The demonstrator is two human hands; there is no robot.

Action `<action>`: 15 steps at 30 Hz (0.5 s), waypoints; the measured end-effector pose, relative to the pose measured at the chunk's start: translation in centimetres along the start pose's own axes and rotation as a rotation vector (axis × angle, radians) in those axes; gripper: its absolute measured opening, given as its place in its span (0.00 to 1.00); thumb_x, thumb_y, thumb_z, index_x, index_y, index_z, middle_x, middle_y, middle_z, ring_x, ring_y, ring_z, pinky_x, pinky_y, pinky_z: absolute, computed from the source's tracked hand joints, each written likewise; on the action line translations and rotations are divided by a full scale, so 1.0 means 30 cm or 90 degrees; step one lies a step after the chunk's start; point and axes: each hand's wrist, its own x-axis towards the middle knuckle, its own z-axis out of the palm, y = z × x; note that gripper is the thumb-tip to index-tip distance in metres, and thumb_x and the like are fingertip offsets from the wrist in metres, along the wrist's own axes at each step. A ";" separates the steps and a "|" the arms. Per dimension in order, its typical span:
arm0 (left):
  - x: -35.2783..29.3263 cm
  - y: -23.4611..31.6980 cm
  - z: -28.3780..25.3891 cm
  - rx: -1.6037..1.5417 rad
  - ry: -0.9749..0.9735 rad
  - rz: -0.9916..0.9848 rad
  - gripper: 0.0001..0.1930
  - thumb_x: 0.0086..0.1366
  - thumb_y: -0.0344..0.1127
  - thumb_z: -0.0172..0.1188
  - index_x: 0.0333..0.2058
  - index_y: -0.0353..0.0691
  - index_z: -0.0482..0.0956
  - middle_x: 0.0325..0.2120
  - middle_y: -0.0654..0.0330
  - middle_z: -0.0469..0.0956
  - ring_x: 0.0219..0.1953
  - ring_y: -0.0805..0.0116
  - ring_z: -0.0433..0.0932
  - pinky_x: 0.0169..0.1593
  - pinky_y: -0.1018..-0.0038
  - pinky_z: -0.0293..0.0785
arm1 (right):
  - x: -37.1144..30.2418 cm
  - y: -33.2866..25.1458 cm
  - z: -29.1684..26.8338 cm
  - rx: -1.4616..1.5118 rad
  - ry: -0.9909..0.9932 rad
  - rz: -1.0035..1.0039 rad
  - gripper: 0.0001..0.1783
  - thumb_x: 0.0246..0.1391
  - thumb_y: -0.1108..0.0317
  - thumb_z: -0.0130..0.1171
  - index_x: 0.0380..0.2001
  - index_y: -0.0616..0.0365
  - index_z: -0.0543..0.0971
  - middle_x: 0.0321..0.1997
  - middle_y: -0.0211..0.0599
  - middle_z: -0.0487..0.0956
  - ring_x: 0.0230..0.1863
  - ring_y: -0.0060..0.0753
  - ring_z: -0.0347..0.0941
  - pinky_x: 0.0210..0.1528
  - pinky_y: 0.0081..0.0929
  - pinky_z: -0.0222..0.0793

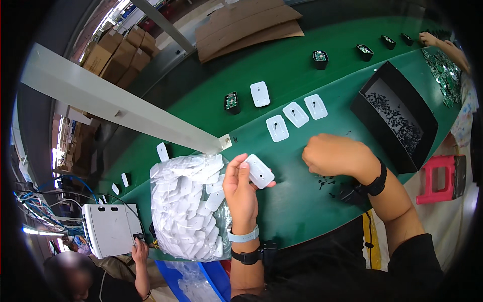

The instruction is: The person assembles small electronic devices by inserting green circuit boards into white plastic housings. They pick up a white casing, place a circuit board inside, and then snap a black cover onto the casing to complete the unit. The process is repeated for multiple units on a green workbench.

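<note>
My left hand (241, 194) is closed on a white plastic cover (260, 171), a shallow rounded rectangle with a small dark spot on it. Just to the right, my right hand (336, 155) hovers low over the green table with its fingers curled together. Whatever those fingers hold is hidden. Small black parts (326, 181) lie scattered beside that hand. Beyond my hands, three white covers rest in a row: a left one (277, 128), a middle one (295, 115) and a right one (316, 106). Each has a small black part in it.
A clear bag of white covers (183, 206) sits left of my hand, under a slanting metal post (126, 108). At right stands a black box (378, 135) of small black parts. Black housings with circuit boards (232, 103) line the far green strip. Other people work at both sides.
</note>
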 end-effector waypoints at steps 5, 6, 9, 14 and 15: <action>-0.004 -0.010 0.001 -0.013 -0.043 -0.034 0.13 0.74 0.31 0.50 0.54 0.33 0.71 0.42 0.55 0.78 0.40 0.64 0.83 0.36 0.63 0.88 | -0.011 -0.005 -0.055 0.118 -0.018 0.026 0.05 0.41 0.72 0.63 0.25 0.62 0.81 0.24 0.43 0.81 0.27 0.49 0.79 0.30 0.41 0.73; -0.007 -0.005 0.005 -0.012 -0.040 -0.037 0.14 0.74 0.32 0.50 0.54 0.33 0.71 0.43 0.54 0.78 0.40 0.63 0.83 0.36 0.63 0.87 | -0.014 -0.008 -0.059 0.106 -0.003 0.026 0.05 0.41 0.72 0.63 0.25 0.62 0.81 0.24 0.43 0.81 0.27 0.48 0.79 0.30 0.40 0.73; -0.007 -0.008 0.011 -0.021 -0.045 -0.053 0.14 0.73 0.33 0.51 0.53 0.34 0.72 0.43 0.55 0.79 0.41 0.63 0.83 0.35 0.63 0.87 | -0.026 0.017 -0.072 0.116 0.005 0.035 0.05 0.41 0.73 0.61 0.25 0.62 0.81 0.25 0.41 0.82 0.28 0.46 0.79 0.30 0.38 0.72; -0.006 -0.006 0.011 -0.056 -0.061 -0.077 0.14 0.73 0.34 0.50 0.53 0.34 0.73 0.42 0.55 0.80 0.40 0.63 0.83 0.35 0.64 0.87 | -0.020 0.043 -0.063 0.116 -0.003 -0.013 0.06 0.41 0.75 0.59 0.25 0.61 0.82 0.25 0.40 0.81 0.27 0.46 0.79 0.30 0.38 0.72; -0.006 -0.012 0.013 -0.059 -0.068 -0.080 0.14 0.73 0.34 0.50 0.53 0.34 0.73 0.42 0.55 0.80 0.40 0.63 0.83 0.35 0.64 0.87 | -0.017 0.038 -0.055 0.112 -0.011 -0.014 0.06 0.40 0.75 0.59 0.25 0.61 0.82 0.24 0.40 0.81 0.27 0.46 0.78 0.30 0.39 0.72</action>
